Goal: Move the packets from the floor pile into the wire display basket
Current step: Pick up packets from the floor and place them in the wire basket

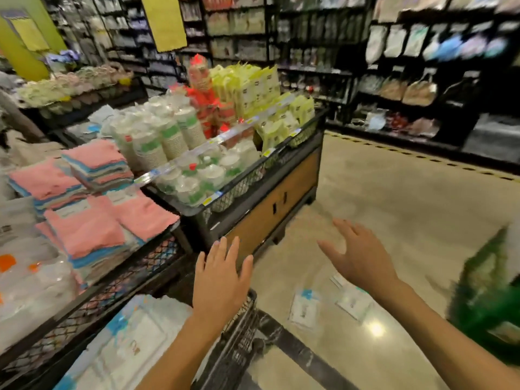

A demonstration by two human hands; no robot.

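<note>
Both hands are out in front with nothing in them. The left hand [221,280] hangs flat, fingers straight and slightly apart, above the corner of the wire basket [242,330], which already holds white and blue packets [135,342]. The right hand [360,257] is spread wide over the floor [408,209]. A few packets on the floor [329,305] lie flat on the shiny tiles below the right wrist, just beside the basket, touching neither hand. A blurred green bag [489,299] sits to the right.

Glossy beige floor [408,220], two flat white packets [304,309] lying on it
</note>
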